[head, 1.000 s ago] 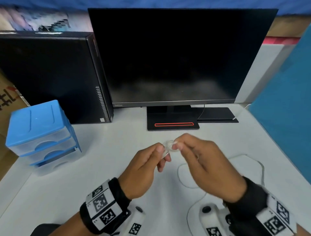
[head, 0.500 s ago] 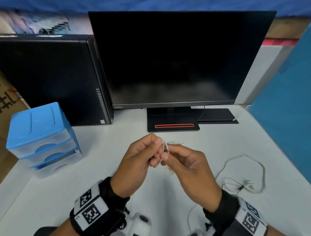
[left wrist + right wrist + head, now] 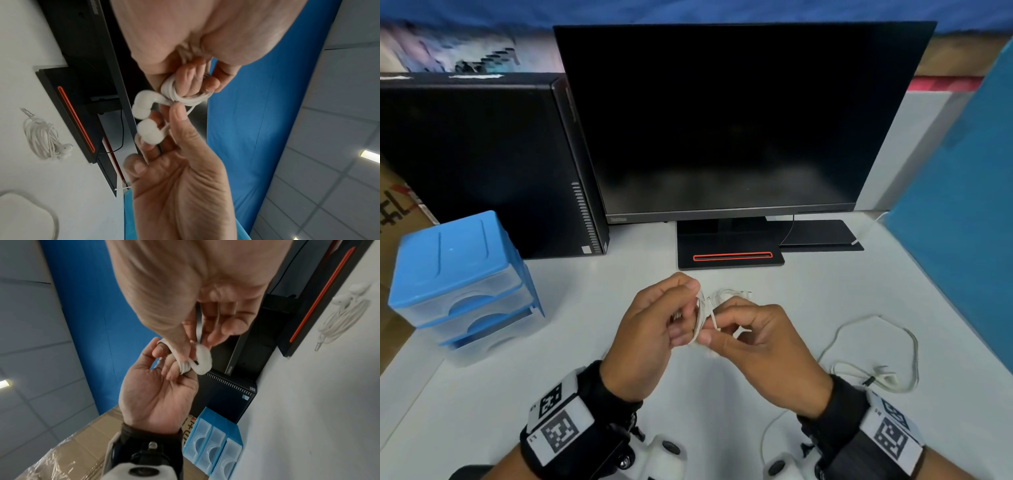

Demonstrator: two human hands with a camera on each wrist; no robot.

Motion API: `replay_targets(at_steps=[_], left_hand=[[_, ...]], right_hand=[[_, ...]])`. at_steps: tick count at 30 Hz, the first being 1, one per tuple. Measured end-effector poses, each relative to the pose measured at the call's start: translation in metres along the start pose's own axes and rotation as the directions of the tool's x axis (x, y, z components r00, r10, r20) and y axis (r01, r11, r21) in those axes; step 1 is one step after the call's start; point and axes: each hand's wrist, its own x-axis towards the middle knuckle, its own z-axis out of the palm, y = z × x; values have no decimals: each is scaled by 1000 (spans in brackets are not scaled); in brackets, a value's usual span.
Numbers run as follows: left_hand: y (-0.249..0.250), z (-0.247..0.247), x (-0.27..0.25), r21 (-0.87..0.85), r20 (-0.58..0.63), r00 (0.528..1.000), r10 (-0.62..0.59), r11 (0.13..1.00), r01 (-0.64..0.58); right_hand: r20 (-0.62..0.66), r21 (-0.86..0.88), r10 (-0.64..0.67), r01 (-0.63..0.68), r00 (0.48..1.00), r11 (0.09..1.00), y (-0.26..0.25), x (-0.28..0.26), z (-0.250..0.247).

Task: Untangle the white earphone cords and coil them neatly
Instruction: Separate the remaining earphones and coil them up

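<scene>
Three sets of white earphones show. One cord (image 3: 186, 95) is wound in several tight turns round the fingers at the centre of the frame, its two rounded earbuds (image 3: 147, 120) hanging loose just below the turns. A second set (image 3: 42, 139) lies already coiled into a long neat bundle at the left of the frame on the white desk, plug at one end, earbuds at the other. A third cord (image 3: 873, 356) sprawls in loose open loops at the lower right of the head view, flat on the desk
</scene>
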Motion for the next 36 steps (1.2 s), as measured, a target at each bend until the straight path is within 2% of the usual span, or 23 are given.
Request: replay_targets(at_steps=[4,7,10,13,15,17,21,25,30,33,35,36], left_hand=[[1,-1,0,16,-10,999,-44,999,44],[3,-1,0,26,37,997,-69,997,69],[3,0,-1,8,58,993,-108,994,107],[3,1,0,-19,84,983,-161,986,164],[2,0,2,-13,80,983,-168,985,170],[2,-1,2,-1,58,984,-170,985,170],[2,-1,2,8,30,984,-176,984,176],[0,-2,2,7,37,973,-229,974,228],[-2,-2,0,-73,107,947,-302,948,311],[-4,0,1,-73,126,946,-298,949,308],[-5,0,1,-69,90,944,-317,944,324],[-4,0,1,-70,80,941,-329,940,334]], right_hand=[[38,-34,14,-13,999,999,-2,-2,2],[48,-103,26,-21,998,994,-4,1,-2],[-81,-206,5,-21,997,978,-7,5,-10],[-163,19,51,-49,985,999,-12,6,-13],[-143,173,101,-76,985,982,-16,5,-12],[-128,249,120,-85,985,965,-18,3,-11],[-72,320,152,-122,986,939,-16,2,-9],[-36,300,131,-114,991,947,-10,4,-10],[136,339,156,-194,978,920,-5,7,-17],[-1,183,51,-50,999,982,-5,6,-13],[-119,5,-49,50,992,999,-3,5,-10],[-150,-30,-76,72,986,997,-2,5,-9]])
